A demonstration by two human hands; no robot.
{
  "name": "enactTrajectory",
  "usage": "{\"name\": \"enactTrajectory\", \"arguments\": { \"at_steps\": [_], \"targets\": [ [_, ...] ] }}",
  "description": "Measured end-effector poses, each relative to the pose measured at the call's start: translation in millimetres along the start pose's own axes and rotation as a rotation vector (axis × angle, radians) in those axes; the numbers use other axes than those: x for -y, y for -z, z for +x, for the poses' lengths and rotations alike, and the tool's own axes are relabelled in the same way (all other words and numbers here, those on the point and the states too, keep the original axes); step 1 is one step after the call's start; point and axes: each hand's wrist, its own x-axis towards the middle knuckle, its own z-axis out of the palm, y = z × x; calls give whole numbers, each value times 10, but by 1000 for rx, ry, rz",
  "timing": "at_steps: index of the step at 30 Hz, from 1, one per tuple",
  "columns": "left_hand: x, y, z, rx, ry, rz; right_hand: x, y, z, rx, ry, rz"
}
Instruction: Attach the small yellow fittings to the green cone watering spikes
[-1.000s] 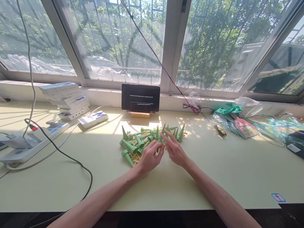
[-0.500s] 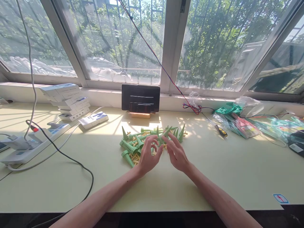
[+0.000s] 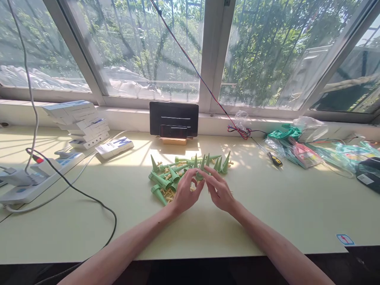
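A green cone (image 3: 202, 165) stands point-up between my two hands. My left hand (image 3: 187, 190) pinches its base from the left. The fingertips of my right hand (image 3: 218, 188) close on the same cone from the right, and the two hands' fingertips nearly meet. Around them lies a pile of green spikes (image 3: 160, 180) with ribbed caps, several lying flat. More cones (image 3: 225, 163) stand upright just behind my right hand. Small tan T-shaped pieces (image 3: 169, 194) are scattered among the spikes; some are hidden behind my fingers.
A tablet (image 3: 173, 114) and phone lean on a wooden stand at the back. White boxes (image 3: 83, 118), a power strip (image 3: 44, 186) and a black cable (image 3: 89, 196) are on the left. To the right lie a screwdriver (image 3: 275, 160) and plastic bags (image 3: 305, 152).
The green cone, tilted near my right fingers before, is now upright between both hands. My hands have come closer together, and the whole view has shifted slightly.
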Motion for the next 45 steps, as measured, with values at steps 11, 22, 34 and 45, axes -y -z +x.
{"name": "enactTrajectory", "arguments": {
  "at_steps": [11,22,34,45],
  "targets": [
    [-113,104,165,-157,443,-349,-114,7,-12,-53,-212,-74],
    [-95,107,164,-178,504,-408,-100,-63,-47,125,-220,-154],
    [-151,39,16,-15,205,-172,-392,301,8,-113,-328,-233],
    [-155,65,-37,393,-155,14,-475,523,-10,175,-349,-133]
  ]
}}
